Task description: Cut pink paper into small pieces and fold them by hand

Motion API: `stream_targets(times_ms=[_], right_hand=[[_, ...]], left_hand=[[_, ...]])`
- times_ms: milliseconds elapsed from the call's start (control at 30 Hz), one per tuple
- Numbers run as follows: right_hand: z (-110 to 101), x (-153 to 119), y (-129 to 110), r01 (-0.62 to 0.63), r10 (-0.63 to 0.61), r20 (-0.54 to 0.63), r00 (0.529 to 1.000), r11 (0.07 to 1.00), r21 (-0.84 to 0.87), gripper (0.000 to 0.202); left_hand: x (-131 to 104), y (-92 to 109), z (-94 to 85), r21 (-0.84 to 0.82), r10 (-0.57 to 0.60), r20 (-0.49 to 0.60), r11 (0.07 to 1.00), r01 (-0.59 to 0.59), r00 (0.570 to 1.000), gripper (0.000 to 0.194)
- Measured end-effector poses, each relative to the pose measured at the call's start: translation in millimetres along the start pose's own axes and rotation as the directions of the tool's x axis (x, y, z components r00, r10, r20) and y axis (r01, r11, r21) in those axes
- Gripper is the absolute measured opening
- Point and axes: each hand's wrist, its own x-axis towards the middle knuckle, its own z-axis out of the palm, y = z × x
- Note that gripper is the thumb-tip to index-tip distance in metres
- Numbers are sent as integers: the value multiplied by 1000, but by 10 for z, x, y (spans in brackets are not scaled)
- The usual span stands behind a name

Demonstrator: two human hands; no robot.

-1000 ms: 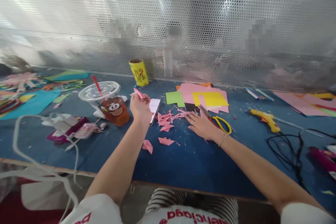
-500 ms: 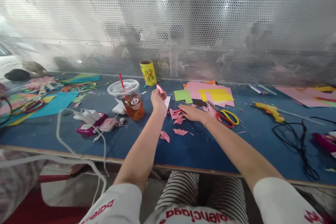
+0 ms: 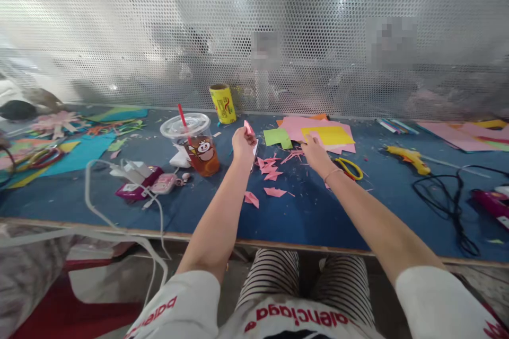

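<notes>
Left hand (image 3: 242, 144) pinches folded pink paper (image 3: 248, 128), right hand (image 3: 315, 153) half-curled, hold unclear, counter (image 3: 296, 222) open toward near edge (image 3: 306, 248).

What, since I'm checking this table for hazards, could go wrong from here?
The left hand might knock the drink cup beside it, wetting the phone, pink paper pieces or plugs nearby. The scissors lie by the right hand, so their hidden blades could nick it.

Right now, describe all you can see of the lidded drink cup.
The lidded drink cup is clear, apparently plastic, with a cartoon figure printed on its side and amber-brown liquid inside. A red straw sticks up through its clear lid. It stands on the blue table, left of the left hand, untouched by it.
</notes>
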Motion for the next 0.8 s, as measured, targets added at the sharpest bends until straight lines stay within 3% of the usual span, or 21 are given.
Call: stream_targets(times_ms=[33,100,200,267,500,633,733,800], right_hand=[[-12,15,-66,-31,31,-60,998,999,11,39],[-12,57,-246,40,-33,-88,996,996,83,41],[51,123,-521,315,-337,41,941,911,264,55],[113,143,-627,401,-458,106,883,852,337,52],[121,-51,-527,477,-510,52,858,831,285,32],[-47,-247,-408,395,-429,86,899,881,259,29],[-179,-358,-283,161,-195,76,978,932,326,24],[-244,-418,-176,-42,-1,92,996,885,463,23]], left_hand=[[-10,5,4,2,5,0,1000,-5,1000,14],[-30,15,11,15,9,6,1000,-9,1000,14],[-50,20,11,68,9,26,998,-10,1000,13],[-56,14,3,112,27,60,993,-34,998,12],[-57,-36,-24,230,43,197,969,-89,979,19],[-50,-90,-23,315,29,277,942,-119,960,22],[-49,-154,-20,441,10,324,883,-161,946,22],[-62,-212,-15,541,-11,389,812,-219,921,22]])
